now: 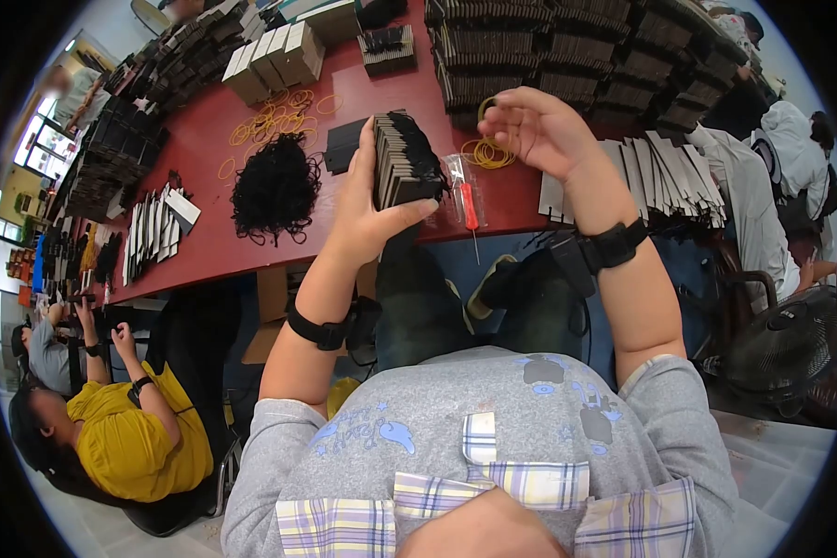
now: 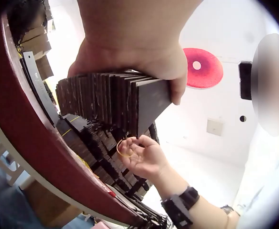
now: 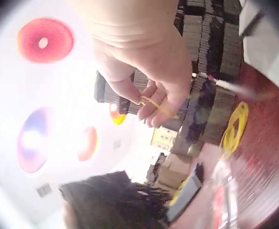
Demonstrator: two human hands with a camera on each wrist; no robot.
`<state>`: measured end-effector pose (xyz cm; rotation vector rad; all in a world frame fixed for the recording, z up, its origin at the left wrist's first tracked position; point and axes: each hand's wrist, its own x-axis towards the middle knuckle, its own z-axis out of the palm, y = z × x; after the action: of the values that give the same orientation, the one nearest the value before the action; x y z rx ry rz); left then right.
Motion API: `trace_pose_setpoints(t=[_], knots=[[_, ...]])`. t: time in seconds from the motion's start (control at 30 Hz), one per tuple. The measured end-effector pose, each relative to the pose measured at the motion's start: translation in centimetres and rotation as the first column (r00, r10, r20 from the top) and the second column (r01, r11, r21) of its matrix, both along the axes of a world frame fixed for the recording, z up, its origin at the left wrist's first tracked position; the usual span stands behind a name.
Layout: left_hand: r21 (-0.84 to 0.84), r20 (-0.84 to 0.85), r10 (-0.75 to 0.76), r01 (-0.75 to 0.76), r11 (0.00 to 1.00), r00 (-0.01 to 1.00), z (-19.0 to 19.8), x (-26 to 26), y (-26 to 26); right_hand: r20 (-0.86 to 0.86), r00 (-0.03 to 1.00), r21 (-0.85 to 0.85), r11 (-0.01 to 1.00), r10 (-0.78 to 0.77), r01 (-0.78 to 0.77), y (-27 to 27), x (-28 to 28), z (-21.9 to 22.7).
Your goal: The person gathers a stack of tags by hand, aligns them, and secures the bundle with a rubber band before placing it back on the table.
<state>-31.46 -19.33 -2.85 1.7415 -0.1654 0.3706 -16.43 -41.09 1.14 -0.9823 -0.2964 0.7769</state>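
Just above the centre of the head view, I see the left hand gripping a bundle of dark cards, its thumb across the lower edge, with black strings along the bundle's right side. Further right, apart from the bundle, the right hand holds a thin yellow rubber band in curled fingers. I judge the cards stiff singly but apt to slide or fan as a block, so I'd take them by opposite edges with even pressure, keeping off the soft strings, which could snag. The band looks light and springy, best pinched at its loop. Beyond, the red table carries a tangled black heap left of centre and a red-handled screwdriver right of it.
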Motion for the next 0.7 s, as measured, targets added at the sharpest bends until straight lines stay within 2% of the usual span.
trace_pose_setpoints(t=[0.07,0.1,0.2,0.23,0.3,0.33,0.37,0.47,0.5,0.53,0.57,0.6,0.63,0.67,0.7], knots=[[0.047,0.004,-0.007,0.007,0.999,1.000,0.1,0.0,-0.2,-0.097,0.959,0.049,0.964,0.265,-0.261,0.3,-0.5,0.8],[0.061,0.011,-0.015,0.014,0.998,1.000,0.1,0.0,-0.2,-0.083,0.933,0.062,0.937,0.349,-0.345,0.9,-0.7,0.9],[0.087,-0.001,-0.019,0.020,0.996,1.000,0.3,-0.2,-0.2,0.063,0.882,0.221,0.855,0.467,-0.469,0.9,-1.9,2.9],[0.093,-0.010,-0.017,0.018,0.995,1.000,0.4,-0.3,-0.2,0.172,0.869,0.200,0.848,0.463,-0.491,0.7,-1.5,3.1],[0.119,0.015,-0.048,0.046,0.992,0.999,0.4,-0.4,-0.1,0.352,0.890,-0.014,0.952,0.291,-0.306,0.8,-1.9,4.1],[0.132,0.027,-0.066,0.061,0.989,0.997,0.4,-0.5,0.0,0.449,0.868,-0.104,0.977,0.212,-0.185,0.9,-2.1,4.4],[0.180,0.049,-0.075,0.065,0.981,0.996,0.5,-0.6,-0.1,0.518,0.835,-0.289,0.957,0.187,-0.035,1.3,-1.8,4.3],[0.293,0.079,-0.114,0.086,0.952,0.990,1.0,-1.1,-0.5,0.610,0.770,-0.510,0.836,0.186,0.202,3.6,-1.9,3.8],[0.309,0.065,-0.128,0.102,0.946,0.990,1.3,-1.4,-0.7,0.568,0.807,-0.497,0.849,0.163,0.178,4.2,-2.5,3.9],[0.324,0.050,-0.141,0.118,0.939,0.989,1.4,-1.5,-1.0,0.577,0.773,-0.558,0.818,0.263,0.138,4.4,-2.6,4.3],[0.254,-0.005,-0.172,0.168,0.953,0.985,1.5,-1.5,-1.3,0.576,0.734,-0.618,0.780,0.361,0.100,4.6,-2.6,4.6],[0.328,0.050,-0.187,0.161,0.931,0.981,1.6,-1.3,-1.4,0.565,0.687,-0.675,0.735,0.457,0.067,4.9,-2.7,4.8],[0.399,0.100,-0.206,0.150,0.904,0.973,1.6,-1.0,-1.4,0.600,0.640,-0.650,0.759,0.480,0.040,5.2,-2.9,4.8],[0.467,0.148,-0.229,0.136,0.874,0.962,1.6,-0.9,-1.4,0.588,0.601,-0.699,0.714,0.541,0.041,5.2,-3.0,4.9],[0.484,0.118,-0.219,0.136,0.865,0.968,1.4,-1.0,-1.2,0.571,0.560,-0.744,0.667,0.600,0.045,5.1,-2.9,5.2]])
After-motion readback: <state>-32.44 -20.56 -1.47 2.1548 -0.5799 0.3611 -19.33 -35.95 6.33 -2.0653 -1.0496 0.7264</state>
